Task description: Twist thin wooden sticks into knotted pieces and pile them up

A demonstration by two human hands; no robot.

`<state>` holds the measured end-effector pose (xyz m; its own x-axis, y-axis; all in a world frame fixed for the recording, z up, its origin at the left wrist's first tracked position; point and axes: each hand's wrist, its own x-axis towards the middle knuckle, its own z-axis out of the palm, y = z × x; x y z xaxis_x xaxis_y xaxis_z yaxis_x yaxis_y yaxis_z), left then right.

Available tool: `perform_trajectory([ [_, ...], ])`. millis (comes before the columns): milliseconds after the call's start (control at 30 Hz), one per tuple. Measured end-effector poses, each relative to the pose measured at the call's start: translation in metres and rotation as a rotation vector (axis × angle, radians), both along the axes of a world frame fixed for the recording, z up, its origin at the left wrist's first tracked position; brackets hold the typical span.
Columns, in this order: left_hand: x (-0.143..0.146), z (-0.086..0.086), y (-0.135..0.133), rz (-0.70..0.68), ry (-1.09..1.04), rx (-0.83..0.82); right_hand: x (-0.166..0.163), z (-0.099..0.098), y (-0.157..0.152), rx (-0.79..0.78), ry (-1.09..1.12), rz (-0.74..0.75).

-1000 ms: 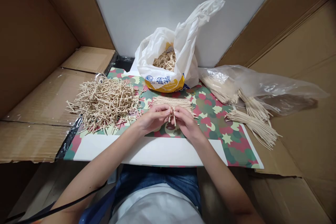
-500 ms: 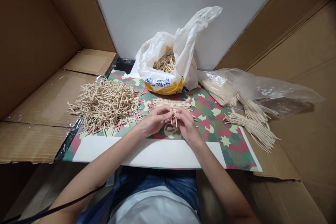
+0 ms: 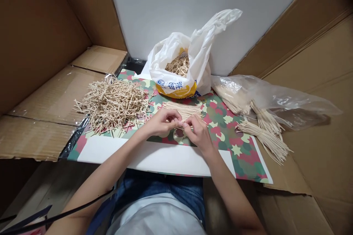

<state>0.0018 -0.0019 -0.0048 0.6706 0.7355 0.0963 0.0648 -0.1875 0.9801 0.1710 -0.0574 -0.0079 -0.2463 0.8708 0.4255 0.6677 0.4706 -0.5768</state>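
My left hand and my right hand meet over the middle of the table, fingertips pinched together. Between them is a short piece of thin beige cane-like strand, mostly covered by the fingers. Just behind my hands, long straight strands lie side by side in a flat row. To the left rises a loose heap of short, bent beige pieces.
A white plastic bag holding more short pieces stands at the back. On the right lie tied strand bundles and a clear plastic bag with strands inside. Camouflage-patterned paper covers the table; cardboard walls flank it.
Strand ends hung down between my fingers before; now the fingertips are closer together and hide most of the piece. The view has shifted and tilted slightly.
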Motion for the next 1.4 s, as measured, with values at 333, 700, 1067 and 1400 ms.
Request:
perform_trajectory([
  [333, -0.01, 0.013, -0.003, -0.094, 0.295, 0.279, 0.0, -0.001, 0.005, -0.093, -0.169, 0.102],
  [700, 0.0, 0.003, -0.004, 0.076, 0.425, 0.472, -0.002, -0.007, 0.006, 0.024, -0.244, 0.029],
  [1067, -0.004, 0.004, -0.006, -0.036, 0.417, 0.594, -0.001, -0.003, 0.007, -0.128, -0.365, 0.032],
  [1400, -0.002, 0.003, -0.003, -0.027, 0.19, 0.005, 0.003, 0.004, 0.005, -0.259, -0.232, -0.008],
])
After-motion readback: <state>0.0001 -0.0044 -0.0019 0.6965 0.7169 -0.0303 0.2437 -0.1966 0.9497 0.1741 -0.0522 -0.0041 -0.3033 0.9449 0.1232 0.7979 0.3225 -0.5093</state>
